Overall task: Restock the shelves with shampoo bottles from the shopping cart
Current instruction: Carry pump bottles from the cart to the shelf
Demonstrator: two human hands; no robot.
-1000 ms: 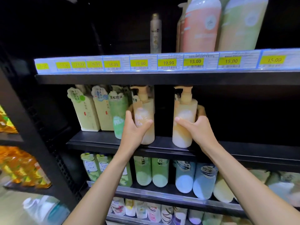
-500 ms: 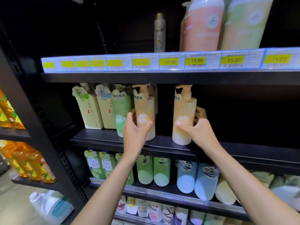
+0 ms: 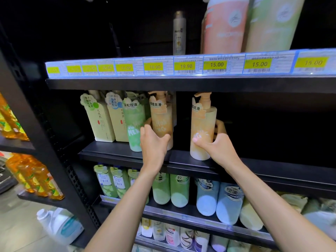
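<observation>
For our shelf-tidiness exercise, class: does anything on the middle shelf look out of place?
Nothing spilled or tipped. The right orange bottle, gripped by the right hand, stands apart from the left orange bottle in the left hand.

Left bottle (image 3: pixel 161 120), right bottle (image 3: pixel 201 124) apart, on shelf (image 3: pixel 109 153)

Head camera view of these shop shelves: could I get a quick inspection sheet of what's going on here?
Surface: black metal middle shelf, bottles standing along its left part.
Job's things: left peach plastic pump bottle and right peach plastic pump bottle, upright, apart.
Clutter: nothing seen.
Hands: left hand grips the left bottle; right hand grips the right bottle.
Cables: nothing seen.
Surroundings: yellow price tags above; green plastic pump bottle beside the left one; amber oil bottles on the neighbouring rack.
</observation>
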